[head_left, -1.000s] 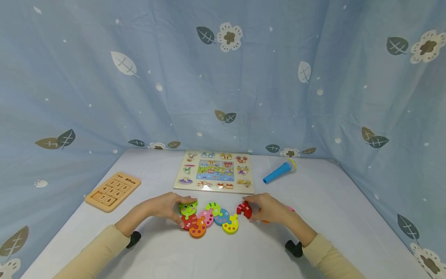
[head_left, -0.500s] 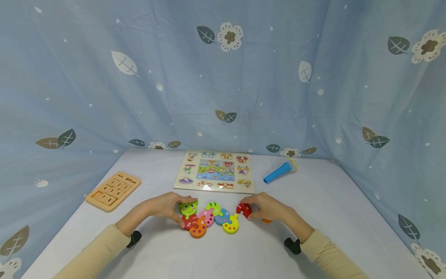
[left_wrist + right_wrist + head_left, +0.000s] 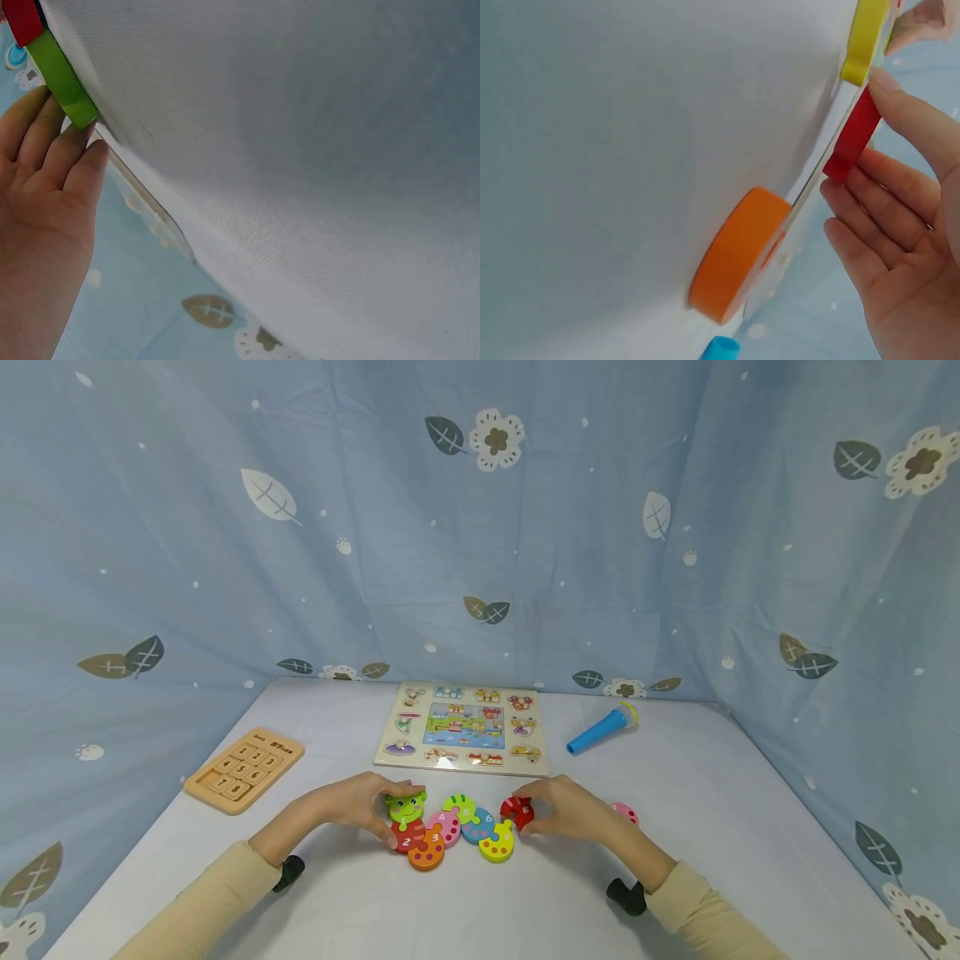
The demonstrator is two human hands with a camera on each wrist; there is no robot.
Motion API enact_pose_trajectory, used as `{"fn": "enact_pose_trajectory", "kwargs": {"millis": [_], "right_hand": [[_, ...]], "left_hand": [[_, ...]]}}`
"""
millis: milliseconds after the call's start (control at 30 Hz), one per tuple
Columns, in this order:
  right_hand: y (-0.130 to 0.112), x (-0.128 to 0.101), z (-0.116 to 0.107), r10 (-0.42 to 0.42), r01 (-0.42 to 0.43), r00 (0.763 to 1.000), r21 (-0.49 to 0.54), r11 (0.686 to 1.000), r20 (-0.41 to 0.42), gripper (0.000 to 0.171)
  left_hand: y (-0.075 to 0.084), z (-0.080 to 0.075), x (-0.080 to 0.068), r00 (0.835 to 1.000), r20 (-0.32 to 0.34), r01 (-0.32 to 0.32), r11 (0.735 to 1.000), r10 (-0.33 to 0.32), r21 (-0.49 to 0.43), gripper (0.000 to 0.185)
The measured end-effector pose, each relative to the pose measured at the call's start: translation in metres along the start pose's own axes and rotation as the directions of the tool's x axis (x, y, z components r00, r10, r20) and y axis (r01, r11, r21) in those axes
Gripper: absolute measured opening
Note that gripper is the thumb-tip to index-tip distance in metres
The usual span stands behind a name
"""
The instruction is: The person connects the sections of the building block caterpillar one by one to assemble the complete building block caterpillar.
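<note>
A row of joined, numbered caterpillar puzzle pieces lies at the table's centre, from the green head piece (image 3: 406, 807) to the yellow piece (image 3: 497, 845) marked 7. My left hand (image 3: 356, 803) holds the row's left end, fingers at the head and thumb by the red piece (image 3: 406, 837) marked 2. In the left wrist view, fingertips touch the green edge (image 3: 64, 81). Between thumb and fingers, my right hand (image 3: 576, 810) pinches another red piece (image 3: 517, 812) marked 8, just right of the yellow one. The right wrist view shows this red piece (image 3: 853, 140) near the yellow piece (image 3: 864, 41).
A loose pink piece (image 3: 625, 813) lies beyond the right wrist; an orange piece (image 3: 735, 255) shows in the right wrist view. Behind are a picture puzzle board (image 3: 382, 752) and a blue toy microphone (image 3: 600, 731). A wooden number board (image 3: 244, 772) sits left.
My right hand has slid the red piece 8 leftward, closer to the yellow piece. The loose orange piece has become hidden in the head view. My left hand stays put.
</note>
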State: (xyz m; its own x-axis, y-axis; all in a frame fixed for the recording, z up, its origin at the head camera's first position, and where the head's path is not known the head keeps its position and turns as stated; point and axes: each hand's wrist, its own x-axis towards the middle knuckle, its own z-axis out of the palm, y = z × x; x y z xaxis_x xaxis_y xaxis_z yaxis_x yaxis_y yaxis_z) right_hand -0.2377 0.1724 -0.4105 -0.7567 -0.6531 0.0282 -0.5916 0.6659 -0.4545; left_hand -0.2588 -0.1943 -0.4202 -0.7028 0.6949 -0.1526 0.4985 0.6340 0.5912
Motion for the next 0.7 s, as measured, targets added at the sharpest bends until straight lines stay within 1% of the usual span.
{"fn": "enact_pose_trajectory", "kwargs": {"millis": [267, 500, 700], "right_hand": [[-0.0053, 0.0005, 0.0014, -0.002, 0.003, 1.000, -0.007, 1.000, 0.002, 0.048], [-0.0063, 0.0011, 0.0037, -0.031, 0.031, 0.999, -0.030, 0.999, 0.008, 0.048], [-0.0061, 0.0012, 0.0069, -0.036, 0.036, 0.999, -0.034, 0.999, 0.008, 0.048]], "left_hand": [[0.0004, -0.0001, 0.0006, 1.000, -0.001, 0.012, 1.000, -0.012, 0.002, 0.085], [0.0021, -0.0004, -0.0001, 1.000, -0.012, -0.004, 1.000, 0.005, 0.024, 0.086], [0.0008, -0.0003, 0.0007, 1.000, -0.008, 0.000, 1.000, 0.000, 0.024, 0.086]]}}
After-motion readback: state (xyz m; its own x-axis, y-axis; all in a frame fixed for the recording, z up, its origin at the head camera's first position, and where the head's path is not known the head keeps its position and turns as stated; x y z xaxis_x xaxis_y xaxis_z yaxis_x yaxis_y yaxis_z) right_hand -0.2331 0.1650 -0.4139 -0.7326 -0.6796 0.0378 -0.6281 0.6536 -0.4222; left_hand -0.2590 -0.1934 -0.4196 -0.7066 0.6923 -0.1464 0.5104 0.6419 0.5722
